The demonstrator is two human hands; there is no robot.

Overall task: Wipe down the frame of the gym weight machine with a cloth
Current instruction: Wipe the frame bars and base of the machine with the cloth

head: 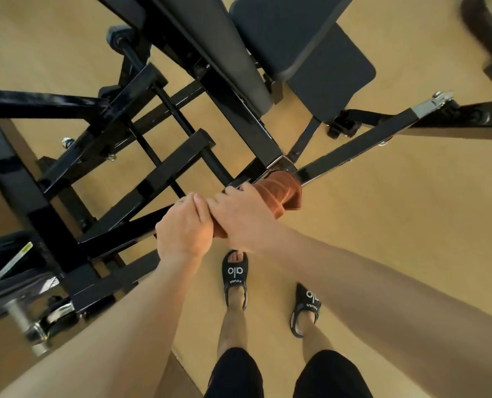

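At the near end of the black steel frame (158,168), both hands clasp 1 rust-brown cloth (282,193) bunched around the bar's tip. The right hand (244,216) wraps it with curled fingers; the left hand (184,228) grips just behind, touching the right. Wiping is mid-stroke, I judge; next the cloth should slide along an adjoining bar.

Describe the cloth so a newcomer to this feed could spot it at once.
Start at the black weight machine frame filling the upper left, and follow its bars down to the joint near the middle, just below the dark padded seat. There the cloth lies bunched over a bar, under the left hand and right hand. It is the only rust-orange thing among black metal and tan floor.
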